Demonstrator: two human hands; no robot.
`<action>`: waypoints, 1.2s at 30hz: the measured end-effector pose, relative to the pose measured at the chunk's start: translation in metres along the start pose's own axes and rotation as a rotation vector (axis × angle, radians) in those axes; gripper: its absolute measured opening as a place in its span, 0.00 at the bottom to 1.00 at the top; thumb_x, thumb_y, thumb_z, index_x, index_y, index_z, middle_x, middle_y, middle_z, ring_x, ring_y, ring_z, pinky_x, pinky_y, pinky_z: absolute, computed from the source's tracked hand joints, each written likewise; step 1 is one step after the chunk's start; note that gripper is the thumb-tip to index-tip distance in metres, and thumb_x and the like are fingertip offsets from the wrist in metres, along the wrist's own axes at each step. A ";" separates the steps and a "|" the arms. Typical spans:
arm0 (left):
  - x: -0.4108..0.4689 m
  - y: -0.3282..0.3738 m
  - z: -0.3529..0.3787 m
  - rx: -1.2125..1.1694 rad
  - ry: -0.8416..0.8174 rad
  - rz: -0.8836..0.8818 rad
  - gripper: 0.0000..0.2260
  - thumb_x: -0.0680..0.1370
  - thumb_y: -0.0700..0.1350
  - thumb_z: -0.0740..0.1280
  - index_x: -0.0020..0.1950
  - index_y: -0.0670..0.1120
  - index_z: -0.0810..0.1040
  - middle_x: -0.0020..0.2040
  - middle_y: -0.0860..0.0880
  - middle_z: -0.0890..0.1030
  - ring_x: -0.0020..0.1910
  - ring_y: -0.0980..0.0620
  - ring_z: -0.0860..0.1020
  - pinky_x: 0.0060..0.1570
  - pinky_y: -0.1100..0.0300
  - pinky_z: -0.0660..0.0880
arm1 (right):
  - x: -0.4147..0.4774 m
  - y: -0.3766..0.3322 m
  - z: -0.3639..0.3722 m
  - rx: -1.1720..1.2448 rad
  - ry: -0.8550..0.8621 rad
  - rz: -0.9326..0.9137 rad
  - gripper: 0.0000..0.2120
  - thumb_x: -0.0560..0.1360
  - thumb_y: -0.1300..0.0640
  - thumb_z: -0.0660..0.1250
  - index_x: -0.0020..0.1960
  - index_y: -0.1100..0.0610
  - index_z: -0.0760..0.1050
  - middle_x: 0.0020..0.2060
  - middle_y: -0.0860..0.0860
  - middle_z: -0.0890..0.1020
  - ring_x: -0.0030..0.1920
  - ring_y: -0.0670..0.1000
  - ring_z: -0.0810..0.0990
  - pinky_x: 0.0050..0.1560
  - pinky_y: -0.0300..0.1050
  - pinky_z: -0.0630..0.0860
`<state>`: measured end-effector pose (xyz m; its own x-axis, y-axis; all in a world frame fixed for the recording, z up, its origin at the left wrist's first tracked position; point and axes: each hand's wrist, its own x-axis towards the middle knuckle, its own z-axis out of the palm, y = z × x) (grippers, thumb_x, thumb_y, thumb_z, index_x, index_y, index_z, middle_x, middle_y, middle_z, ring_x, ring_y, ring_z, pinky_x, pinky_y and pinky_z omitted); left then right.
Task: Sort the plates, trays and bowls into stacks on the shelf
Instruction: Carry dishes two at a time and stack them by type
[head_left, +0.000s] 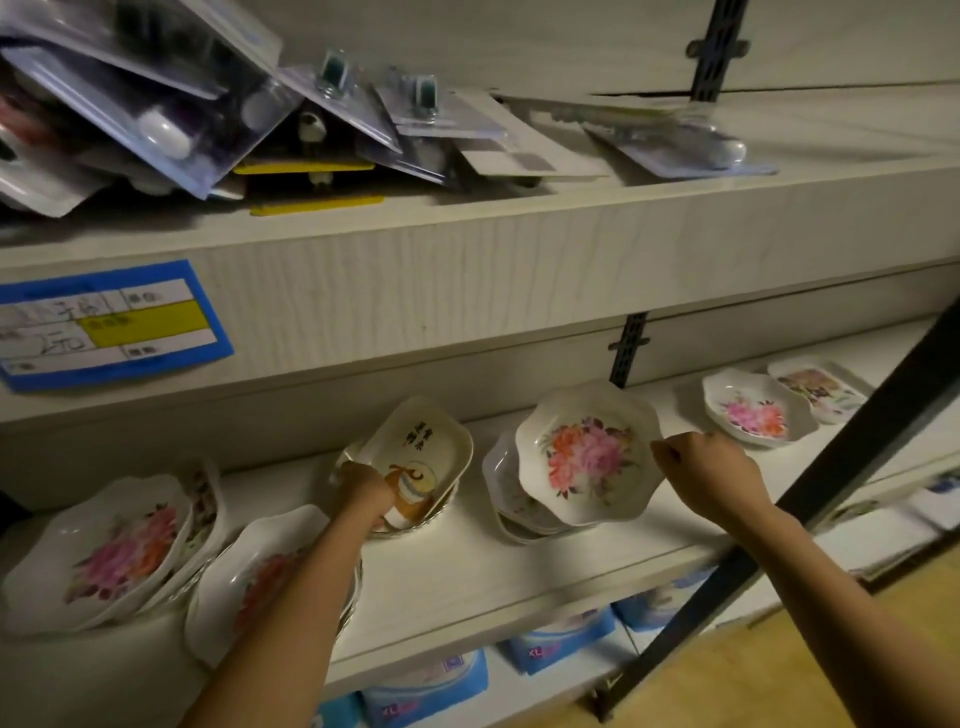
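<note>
My left hand (363, 488) grips the tray (431, 441) by its rim, and my right hand (711, 478) pinches the floral plate (587, 462) at its edge. Both look light, stiff and slick.

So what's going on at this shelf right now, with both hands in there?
A person is sorting dishes on the middle shelf. The left hand grips a rectangular cartoon-print tray, tilted up over a small pile. The right hand pinches the rim of a scalloped flower plate, tilted on top of a plate stack. More leaning flower plates sit at the left, and a floral tray lies at the far right.
</note>
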<state>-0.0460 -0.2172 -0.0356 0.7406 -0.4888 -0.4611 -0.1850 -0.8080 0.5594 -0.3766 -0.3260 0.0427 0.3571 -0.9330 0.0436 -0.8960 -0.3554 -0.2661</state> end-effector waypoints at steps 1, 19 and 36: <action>0.006 -0.002 0.001 -0.039 -0.005 -0.021 0.37 0.74 0.57 0.65 0.72 0.35 0.56 0.63 0.35 0.74 0.54 0.37 0.79 0.49 0.49 0.80 | -0.001 0.000 0.000 -0.004 0.005 0.005 0.18 0.80 0.51 0.54 0.43 0.57 0.79 0.38 0.54 0.83 0.38 0.53 0.81 0.40 0.47 0.79; -0.043 -0.007 -0.061 -0.178 -0.081 0.260 0.06 0.75 0.37 0.63 0.50 0.37 0.76 0.36 0.42 0.79 0.32 0.47 0.79 0.45 0.49 0.77 | -0.034 0.002 0.019 0.067 -0.106 0.147 0.20 0.80 0.50 0.53 0.41 0.60 0.77 0.34 0.54 0.79 0.35 0.53 0.78 0.34 0.43 0.72; -0.164 0.021 -0.014 -0.043 -0.284 0.580 0.06 0.77 0.38 0.63 0.53 0.40 0.74 0.42 0.42 0.83 0.39 0.42 0.80 0.39 0.53 0.76 | -0.151 0.103 -0.022 0.199 -0.082 0.295 0.23 0.80 0.51 0.56 0.26 0.53 0.65 0.23 0.48 0.70 0.24 0.46 0.67 0.26 0.38 0.61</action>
<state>-0.1625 -0.1488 0.0613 0.3274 -0.9147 -0.2372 -0.4730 -0.3759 0.7968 -0.5286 -0.2233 0.0296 0.1178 -0.9833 -0.1386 -0.8975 -0.0457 -0.4385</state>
